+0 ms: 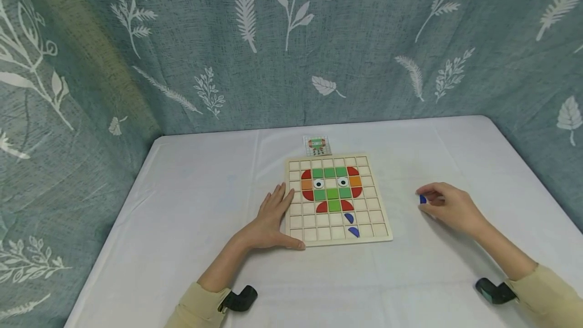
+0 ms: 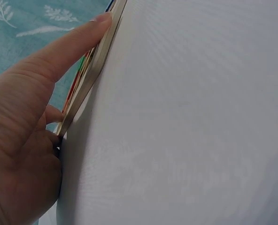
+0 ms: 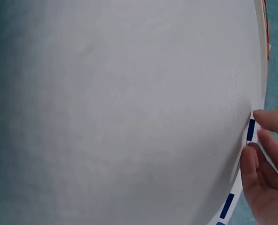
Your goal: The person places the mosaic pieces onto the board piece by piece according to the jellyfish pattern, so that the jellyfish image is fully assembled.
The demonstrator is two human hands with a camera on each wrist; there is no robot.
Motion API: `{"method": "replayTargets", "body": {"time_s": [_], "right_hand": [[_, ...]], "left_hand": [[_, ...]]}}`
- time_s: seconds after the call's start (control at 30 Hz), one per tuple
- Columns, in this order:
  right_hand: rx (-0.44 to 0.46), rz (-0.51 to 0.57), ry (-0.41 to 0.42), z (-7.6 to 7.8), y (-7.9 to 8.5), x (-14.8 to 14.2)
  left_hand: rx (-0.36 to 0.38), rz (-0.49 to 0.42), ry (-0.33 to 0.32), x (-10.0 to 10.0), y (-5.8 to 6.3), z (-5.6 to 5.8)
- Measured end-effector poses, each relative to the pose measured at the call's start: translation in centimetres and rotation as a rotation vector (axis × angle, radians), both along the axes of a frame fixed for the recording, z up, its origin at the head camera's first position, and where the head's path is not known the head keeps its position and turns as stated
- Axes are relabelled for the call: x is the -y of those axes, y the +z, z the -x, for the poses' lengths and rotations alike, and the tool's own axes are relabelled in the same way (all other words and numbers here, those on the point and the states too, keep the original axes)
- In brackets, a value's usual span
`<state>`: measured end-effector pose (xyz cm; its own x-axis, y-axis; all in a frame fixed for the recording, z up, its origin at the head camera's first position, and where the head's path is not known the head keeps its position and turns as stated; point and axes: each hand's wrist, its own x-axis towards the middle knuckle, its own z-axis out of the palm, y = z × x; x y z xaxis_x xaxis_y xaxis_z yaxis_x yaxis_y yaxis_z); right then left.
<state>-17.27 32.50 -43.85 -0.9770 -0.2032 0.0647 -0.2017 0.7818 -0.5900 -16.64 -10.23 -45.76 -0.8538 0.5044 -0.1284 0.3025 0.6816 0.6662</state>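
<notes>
A square wooden grid board (image 1: pixel 298 221) lies on the table, carrying a face pattern of green, red and orange tiles with two eye tiles (image 1: pixel 343 181). Two blue rounded tiles (image 1: pixel 348 217) sit below it on the grid. My left hand (image 1: pixel 268 224) rests spread at the board's left side, its thumb (image 2: pixel 78 49) against the near edge. Off to the right of the board, my right hand (image 1: pixel 455 209) pinches a small blue tile (image 1: pixel 422 199) between thumb and fingers, low over the table. The right wrist view shows this blue tile (image 3: pixel 250 130) edge-on.
Behind the board lies a small pattern card (image 1: pixel 317 146) with a similar figure. More dark blue pieces (image 3: pixel 227 206) appear near the right hand in the right wrist view. White cloth (image 1: pixel 205 191) covers the table, and a leafy curtain (image 1: pixel 282 80) hangs behind.
</notes>
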Motion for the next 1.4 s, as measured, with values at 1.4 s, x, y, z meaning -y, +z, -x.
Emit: {"method": "replayTargets", "body": {"time_s": [1.4], "right_hand": [[0.026, 0.122, 0.453, 0.0, -0.2, 15.2]], "left_hand": [[0.004, 0.002, -0.001, 0.0, 0.0, 0.0]]}}
